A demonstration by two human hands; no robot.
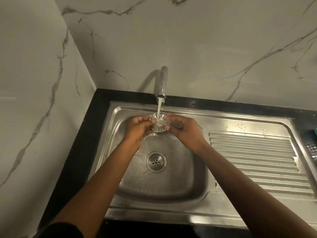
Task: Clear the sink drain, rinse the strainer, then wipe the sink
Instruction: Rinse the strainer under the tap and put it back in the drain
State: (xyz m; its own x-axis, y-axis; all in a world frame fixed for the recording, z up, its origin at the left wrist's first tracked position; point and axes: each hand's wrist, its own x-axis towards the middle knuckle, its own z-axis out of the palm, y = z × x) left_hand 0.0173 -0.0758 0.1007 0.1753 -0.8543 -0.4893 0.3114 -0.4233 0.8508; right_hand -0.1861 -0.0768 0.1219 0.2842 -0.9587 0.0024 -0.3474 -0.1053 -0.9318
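A round slotted strainer (159, 124) is held under the running water from the tap (162, 83), above the back of the steel sink (171, 184). My left hand (137, 129) grips its left edge and my right hand (186, 129) grips its right edge. Below my hands the drain (156, 161) sits bare in the wet basin, its small holes showing.
A ribbed steel drainboard (257, 160) lies to the right of the basin. A dark basket (311, 148) stands at the far right edge. Black countertop (96, 117) frames the sink, with marble walls behind and on the left.
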